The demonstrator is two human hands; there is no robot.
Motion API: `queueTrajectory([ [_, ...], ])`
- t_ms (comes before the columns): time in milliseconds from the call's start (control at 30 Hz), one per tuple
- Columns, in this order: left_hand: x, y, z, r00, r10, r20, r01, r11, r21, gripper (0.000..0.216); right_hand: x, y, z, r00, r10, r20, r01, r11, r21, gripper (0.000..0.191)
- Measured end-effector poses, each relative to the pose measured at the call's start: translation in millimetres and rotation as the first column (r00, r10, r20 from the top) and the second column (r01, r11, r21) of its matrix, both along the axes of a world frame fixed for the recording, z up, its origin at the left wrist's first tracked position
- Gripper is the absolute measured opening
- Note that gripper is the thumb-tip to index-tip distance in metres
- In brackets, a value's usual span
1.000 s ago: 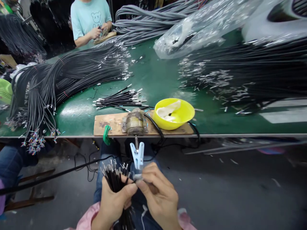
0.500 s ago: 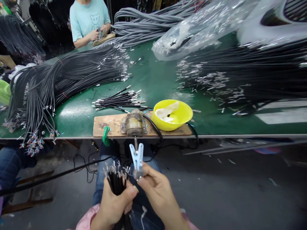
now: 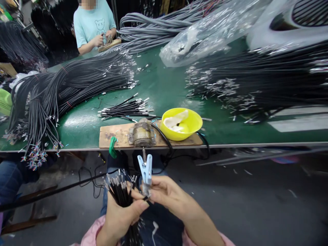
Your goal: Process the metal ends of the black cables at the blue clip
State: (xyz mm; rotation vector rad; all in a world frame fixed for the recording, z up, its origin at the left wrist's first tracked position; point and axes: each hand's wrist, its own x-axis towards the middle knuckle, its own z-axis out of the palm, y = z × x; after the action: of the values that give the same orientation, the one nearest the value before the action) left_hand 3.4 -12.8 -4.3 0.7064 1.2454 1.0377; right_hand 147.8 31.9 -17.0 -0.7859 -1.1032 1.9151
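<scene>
My left hand (image 3: 123, 213) is closed around a bundle of black cables (image 3: 120, 193), their stripped silvery ends pointing up. One cable end (image 3: 146, 198) sticks out sideways from the bundle between my two hands. My right hand (image 3: 166, 196) pinches at this end, right against the lower tip of a light blue clothespin (image 3: 145, 171); the fingers partly hide the contact. The clothespin hangs on the shaft of a small motor (image 3: 142, 134), which is fixed to a wooden board (image 3: 112, 131) at the table edge.
A yellow bowl (image 3: 180, 131) with white pieces stands on the board beside a green clip (image 3: 112, 147). Short black cables (image 3: 125, 109) lie behind on the green table (image 3: 164, 89). Long cable bundles (image 3: 77, 75) lie left, others (image 3: 269, 78) right. A co-worker (image 3: 94, 25) sits across.
My right hand has turned flatter at the clothespin's tip. A cable end now projects from the bundle towards it. The bundle in my left hand has shifted slightly left.
</scene>
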Motion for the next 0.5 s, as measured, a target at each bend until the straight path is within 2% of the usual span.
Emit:
queueTrajectory([
  [33, 0.1, 1.0, 1.3, 1.0, 0.008, -0.011, -0.008, 1.0, 0.018, 0.028, 3.2, 5.4, 0.7, 0.998, 0.058, -0.015, -0.058, 0.997, -0.053, 0.043],
  [67, 0.2, 1.8, 2.2, 1.0, 0.021, -0.022, -0.02, 0.999, 0.04, 0.026, 5.4, 10.6, 1.4, 0.998, 0.06, -0.014, -0.061, 0.995, -0.08, 0.044],
  [167, 0.0, 3.0, 2.9, 0.996, 0.074, -0.041, -0.07, 0.994, 0.088, 0.021, 5.6, 23.1, 3.2, 0.992, -0.124, 0.007, 0.124, 0.99, -0.064, 0.043],
  [267, -1.1, 2.3, -0.5, 0.997, 0.082, -0.015, -0.08, 0.994, 0.072, 0.023, -0.6, 26.4, 2.2, 0.962, -0.272, 0.004, 0.271, 0.962, 0.042, 0.048],
  [400, -3.7, 0.9, -8.7, 0.998, 0.044, 0.049, -0.044, 0.999, -0.003, 0.034, -8.4, 16.7, -3.4, 0.964, -0.265, -0.029, 0.265, 0.942, 0.204, 0.047],
  [500, -6.0, -0.6, -12.4, 0.995, -0.017, 0.101, 0.025, 0.997, -0.073, 0.041, -10.1, 5.7, -3.9, 0.953, -0.3, -0.039, 0.295, 0.892, 0.342, 0.039],
])
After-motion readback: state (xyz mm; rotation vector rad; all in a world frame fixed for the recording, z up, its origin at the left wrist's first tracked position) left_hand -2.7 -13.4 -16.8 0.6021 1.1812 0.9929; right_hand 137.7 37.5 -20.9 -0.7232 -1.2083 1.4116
